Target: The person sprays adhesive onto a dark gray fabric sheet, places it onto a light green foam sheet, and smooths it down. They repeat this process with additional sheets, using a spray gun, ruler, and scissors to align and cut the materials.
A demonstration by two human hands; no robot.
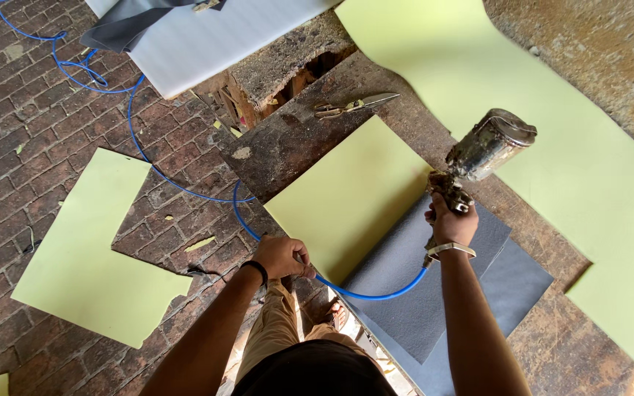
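Spray gun (478, 158) (dull metal cup) gripped by right hand (450, 224); left hand (282, 257) pinching blue hose (185, 187).

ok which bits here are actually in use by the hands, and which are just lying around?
In use:
- spray gun, gripped by the right hand
- blue hose, held by the left hand
- pale green sheet and grey sheets on the worn table, nearest the gun

Lying about:
- pliers
- green offcut on the brick floor
- white foam sheet
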